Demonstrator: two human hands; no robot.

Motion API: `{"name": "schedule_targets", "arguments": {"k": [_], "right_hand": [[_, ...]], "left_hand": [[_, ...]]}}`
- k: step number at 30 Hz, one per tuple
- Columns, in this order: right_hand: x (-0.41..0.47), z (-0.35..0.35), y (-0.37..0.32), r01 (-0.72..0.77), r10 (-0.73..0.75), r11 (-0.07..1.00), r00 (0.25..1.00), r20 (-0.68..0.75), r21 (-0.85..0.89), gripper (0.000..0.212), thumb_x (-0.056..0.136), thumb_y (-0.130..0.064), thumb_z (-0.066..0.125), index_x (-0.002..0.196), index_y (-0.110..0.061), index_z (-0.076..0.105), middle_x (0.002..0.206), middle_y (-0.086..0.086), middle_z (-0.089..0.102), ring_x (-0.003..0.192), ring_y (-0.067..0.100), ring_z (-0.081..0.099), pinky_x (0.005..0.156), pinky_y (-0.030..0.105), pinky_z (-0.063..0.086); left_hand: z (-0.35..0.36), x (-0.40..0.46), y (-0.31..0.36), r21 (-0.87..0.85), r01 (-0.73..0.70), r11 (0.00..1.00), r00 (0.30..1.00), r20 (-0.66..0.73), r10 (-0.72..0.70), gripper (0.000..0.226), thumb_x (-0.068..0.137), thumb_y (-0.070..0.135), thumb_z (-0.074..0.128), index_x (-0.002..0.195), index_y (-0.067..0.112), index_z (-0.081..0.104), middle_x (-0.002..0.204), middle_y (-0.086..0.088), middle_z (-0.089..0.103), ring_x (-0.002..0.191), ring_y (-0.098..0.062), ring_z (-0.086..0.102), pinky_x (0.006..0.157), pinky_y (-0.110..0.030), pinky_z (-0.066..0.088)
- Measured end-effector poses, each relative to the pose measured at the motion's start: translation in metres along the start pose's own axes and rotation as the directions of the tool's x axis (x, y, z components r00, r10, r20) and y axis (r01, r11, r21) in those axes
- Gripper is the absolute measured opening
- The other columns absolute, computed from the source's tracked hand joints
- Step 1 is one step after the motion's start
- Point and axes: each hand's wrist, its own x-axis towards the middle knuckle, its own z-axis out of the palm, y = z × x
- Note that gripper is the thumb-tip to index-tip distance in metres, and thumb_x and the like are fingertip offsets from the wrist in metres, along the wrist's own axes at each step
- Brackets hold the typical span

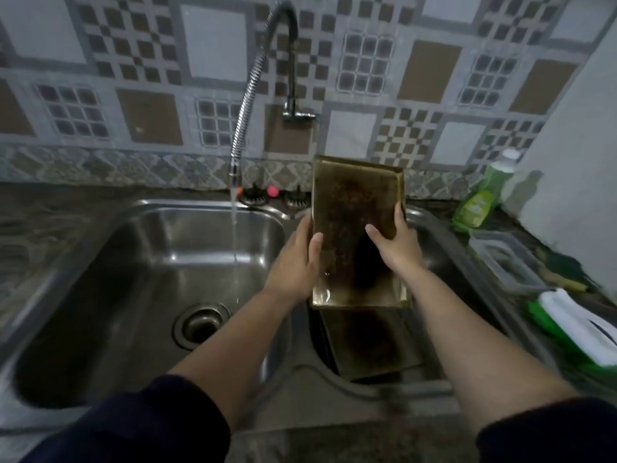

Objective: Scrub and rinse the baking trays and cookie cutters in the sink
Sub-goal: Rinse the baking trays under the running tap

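Observation:
A rectangular metal baking tray, stained dark brown inside, is held tilted above the right sink basin. My left hand grips its left edge with the thumb on the inner face. My right hand grips its right edge the same way. Below it, more dark trays lie stacked in the right basin. Water runs from the flexible faucet into the left basin, to the left of the held tray. No cookie cutters are visible.
A green dish soap bottle stands on the counter at the right, by the white wall. A clear plastic container and a green-and-white scrub brush lie nearer. The drain sits in the left basin.

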Motion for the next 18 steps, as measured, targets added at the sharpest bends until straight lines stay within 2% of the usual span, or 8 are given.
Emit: {"name": "schedule_targets", "arguments": {"k": [1,3,4,6,9,11,18], "right_hand": [[0.005,-0.005,0.017,-0.024,0.027,0.997,0.999,0.038,-0.071,0.081,0.091,-0.058,0.049,0.152,-0.04,-0.001,0.158,0.015,0.018,0.143,0.035,0.022,0.111,0.048,0.028],[0.012,-0.008,0.049,-0.059,0.077,0.978,0.994,0.082,-0.2,0.081,0.091,-0.059,0.047,0.153,-0.037,-0.001,0.157,0.015,0.02,0.144,0.033,0.02,0.11,0.047,0.028],[0.013,-0.006,0.064,-0.073,0.099,0.967,0.99,0.099,-0.243,0.082,0.091,-0.059,0.047,0.153,-0.035,-0.001,0.157,0.014,0.021,0.144,0.033,0.02,0.11,0.047,0.029],[0.013,0.0,0.09,-0.106,0.157,0.944,0.977,0.144,-0.312,0.082,0.091,-0.059,0.047,0.153,-0.034,-0.001,0.158,0.013,0.02,0.143,0.033,0.023,0.109,0.048,0.031],[0.009,0.013,0.123,-0.152,0.26,0.898,0.94,0.22,-0.412,0.082,0.091,-0.058,0.048,0.153,-0.032,0.001,0.155,0.017,0.018,0.138,0.035,0.032,0.106,0.046,0.035],[0.006,0.022,0.138,-0.17,0.307,0.858,0.927,0.218,-0.486,0.083,0.09,-0.058,0.049,0.154,-0.031,0.003,0.152,0.018,0.021,0.135,0.035,0.035,0.104,0.046,0.038],[-0.001,0.045,0.142,-0.166,0.326,0.782,0.931,0.167,-0.601,0.079,0.093,-0.053,0.048,0.154,-0.023,0.007,0.153,0.016,0.016,0.136,0.034,0.03,0.105,0.044,0.035]], "left_hand": [[0.009,-0.003,-0.004,0.165,0.062,0.984,0.996,0.058,-0.072,0.06,0.1,0.052,0.021,0.153,0.025,0.014,0.159,0.002,0.022,0.145,-0.015,0.02,0.117,-0.044,0.023],[0.023,-0.013,-0.011,0.48,0.218,0.85,0.924,0.179,-0.339,0.066,0.1,0.051,0.02,0.154,0.016,0.002,0.162,-0.001,-0.007,0.148,-0.017,-0.008,0.118,-0.05,0.004],[0.029,-0.019,-0.015,0.574,0.244,0.782,0.872,0.223,-0.436,0.069,0.1,0.052,0.02,0.153,0.014,-0.005,0.16,-0.002,-0.017,0.146,-0.017,-0.016,0.116,-0.054,0.0],[0.039,-0.031,-0.019,0.685,0.222,0.694,0.812,0.265,-0.521,0.075,0.099,0.054,0.022,0.151,0.012,-0.011,0.157,-0.003,-0.026,0.144,-0.018,-0.024,0.115,-0.059,-0.002],[0.048,-0.037,-0.026,0.774,0.173,0.609,0.827,0.222,-0.517,0.078,0.098,0.053,0.028,0.151,0.013,-0.012,0.156,-0.002,-0.029,0.143,-0.019,-0.026,0.115,-0.059,0.0],[0.051,-0.037,-0.027,0.793,0.172,0.584,0.841,0.19,-0.506,0.076,0.099,0.052,0.027,0.152,0.013,-0.01,0.156,-0.001,-0.028,0.144,-0.018,-0.025,0.116,-0.058,0.0],[0.053,-0.036,-0.028,0.788,0.184,0.588,0.866,0.153,-0.476,0.077,0.098,0.052,0.03,0.152,0.014,-0.008,0.158,-0.001,-0.023,0.144,-0.016,-0.023,0.118,-0.054,-0.002]]}}
